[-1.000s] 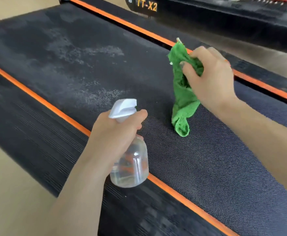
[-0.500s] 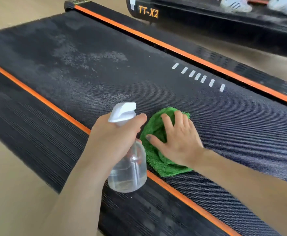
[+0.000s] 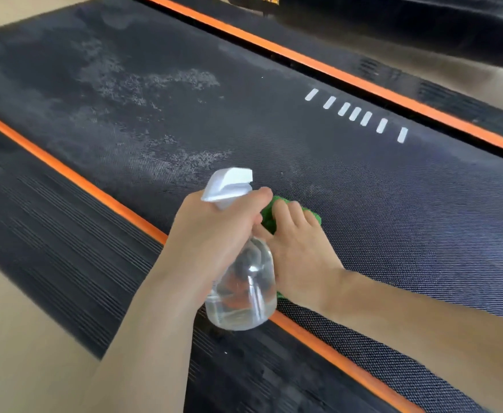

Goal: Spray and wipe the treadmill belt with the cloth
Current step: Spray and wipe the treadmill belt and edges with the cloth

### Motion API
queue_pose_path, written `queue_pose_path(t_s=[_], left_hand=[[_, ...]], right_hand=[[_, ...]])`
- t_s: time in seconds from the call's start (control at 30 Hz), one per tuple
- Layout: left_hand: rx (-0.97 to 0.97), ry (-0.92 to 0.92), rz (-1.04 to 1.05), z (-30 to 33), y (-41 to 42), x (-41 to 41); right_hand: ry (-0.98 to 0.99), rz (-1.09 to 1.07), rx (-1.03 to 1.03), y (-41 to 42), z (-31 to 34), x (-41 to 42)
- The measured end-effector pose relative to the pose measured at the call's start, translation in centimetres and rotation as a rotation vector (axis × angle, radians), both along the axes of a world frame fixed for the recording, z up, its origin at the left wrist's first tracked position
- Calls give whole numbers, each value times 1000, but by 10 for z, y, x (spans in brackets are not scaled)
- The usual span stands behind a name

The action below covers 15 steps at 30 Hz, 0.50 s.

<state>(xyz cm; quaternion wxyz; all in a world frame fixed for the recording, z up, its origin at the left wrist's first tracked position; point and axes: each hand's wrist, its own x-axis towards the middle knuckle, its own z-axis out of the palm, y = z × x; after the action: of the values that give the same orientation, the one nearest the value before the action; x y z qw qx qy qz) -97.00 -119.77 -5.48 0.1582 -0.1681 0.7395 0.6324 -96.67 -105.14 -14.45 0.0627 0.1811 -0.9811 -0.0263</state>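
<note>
The black treadmill belt fills the head view, with pale wet spray patches toward its far left. My left hand grips a clear spray bottle with a white trigger head, held above the belt's near orange edge. My right hand presses flat on the green cloth, which lies on the belt right behind the bottle. Most of the cloth is hidden under my hand and the bottle.
Orange strips border the belt on both sides, with ribbed black side rails beyond. A row of white dashes marks the belt at the far right. Another dark treadmill base stands behind. Beige floor lies at the near left.
My right hand brought the cloth down from the air onto the belt, then slid it left toward the bottle. The left hand with the bottle stayed roughly in place.
</note>
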Motion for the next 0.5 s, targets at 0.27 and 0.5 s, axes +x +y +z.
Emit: queue_pose_path(t_s=[0.27, 0.5], left_hand=[[-11, 27, 43, 0, -3, 1], [-9, 31, -1, 3, 0, 8]], right_hand=[[36, -52, -59, 5, -14, 20], [130, -19, -5, 2, -13, 12]])
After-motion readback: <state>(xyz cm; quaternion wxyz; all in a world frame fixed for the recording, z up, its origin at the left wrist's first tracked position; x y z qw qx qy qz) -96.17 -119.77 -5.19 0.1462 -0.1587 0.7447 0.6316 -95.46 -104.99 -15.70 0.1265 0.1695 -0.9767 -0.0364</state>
